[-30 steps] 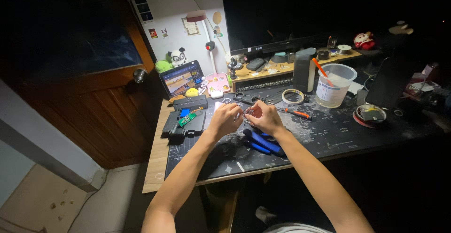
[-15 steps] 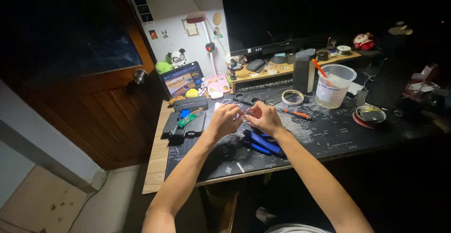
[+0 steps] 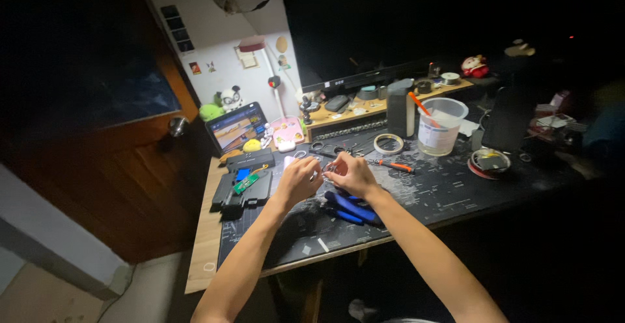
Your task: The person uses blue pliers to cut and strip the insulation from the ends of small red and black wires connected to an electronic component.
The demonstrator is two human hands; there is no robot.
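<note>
My left hand (image 3: 298,181) and my right hand (image 3: 349,173) meet over the dark desk mat (image 3: 430,193), fingers pinched together on a small shiny part (image 3: 323,169) between them; what the part is I cannot make out. Blue-handled pliers (image 3: 351,207) lie on the mat just under my right wrist. A black holder with a green circuit board (image 3: 246,185) sits left of my left hand.
A dark monitor (image 3: 390,23) stands at the back over a wooden shelf (image 3: 384,105). A clear plastic cup (image 3: 441,126), a tape roll (image 3: 390,143), an orange-handled tool (image 3: 390,165), a small lit screen (image 3: 237,127) and a round tin (image 3: 489,162) stand around. A wooden door (image 3: 130,121) is left.
Both hands stay together at the same spot over the mat; only slight finger movement shows.
</note>
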